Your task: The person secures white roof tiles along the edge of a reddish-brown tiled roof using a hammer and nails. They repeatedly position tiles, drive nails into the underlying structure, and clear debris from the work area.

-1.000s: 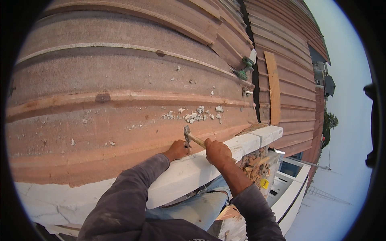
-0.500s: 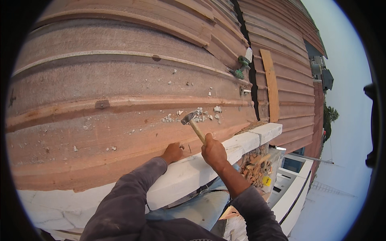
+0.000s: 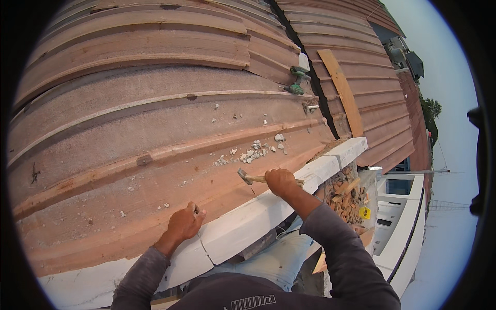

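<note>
My right hand grips the wooden handle of a hammer above the white parapet's edge. The hammer's metal head points left, just over a thin nail that stands up from the reddish corrugated roof sheet. Further left, my left hand is above the seam between sheet and parapet, apart from the nail. Its fingers are curled in with thumb and forefinger close together; whether something small lies between them is hidden.
A white parapet runs along the sheet's near edge. Loose rubble lies beyond the hammer. Further back are a green cordless drill, another hammer-like tool and a wooden plank. Broken bricks are piled right of the parapet.
My left hand has moved away from the nail, to the left and nearer me. The hammer has tipped lower, its head now close over the nail. The view has shifted somewhat.
</note>
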Demonstrator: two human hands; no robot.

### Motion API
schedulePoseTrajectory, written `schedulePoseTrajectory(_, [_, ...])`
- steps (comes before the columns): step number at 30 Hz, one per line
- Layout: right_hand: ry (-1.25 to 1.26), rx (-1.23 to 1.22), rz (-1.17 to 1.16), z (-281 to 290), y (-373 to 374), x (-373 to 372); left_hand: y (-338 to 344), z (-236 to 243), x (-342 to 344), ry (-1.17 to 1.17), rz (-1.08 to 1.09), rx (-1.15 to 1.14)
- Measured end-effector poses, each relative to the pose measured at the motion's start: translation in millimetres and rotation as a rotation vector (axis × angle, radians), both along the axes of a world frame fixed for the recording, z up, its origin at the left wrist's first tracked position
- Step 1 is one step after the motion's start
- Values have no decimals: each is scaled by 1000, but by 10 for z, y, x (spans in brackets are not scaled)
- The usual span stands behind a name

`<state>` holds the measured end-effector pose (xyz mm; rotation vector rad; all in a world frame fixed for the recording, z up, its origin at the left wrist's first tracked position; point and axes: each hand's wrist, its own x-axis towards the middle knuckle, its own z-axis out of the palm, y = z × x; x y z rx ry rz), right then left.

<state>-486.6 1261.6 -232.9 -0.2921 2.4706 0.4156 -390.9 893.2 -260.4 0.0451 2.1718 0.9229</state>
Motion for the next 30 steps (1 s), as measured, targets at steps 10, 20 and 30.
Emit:
schedulePoseTrajectory(10, [-39, 12, -23, 13, 134, 34, -173, 798, 927, 342, 5, -255])
schedulePoseTrajectory(20, [-66, -93, -152, -143, 195, 76, -137, 673, 971, 454, -26, -285])
schedulePoseTrajectory(30, [-65, -99, -241, -281, 25, 167, -132, 679, 935, 421, -19, -295])
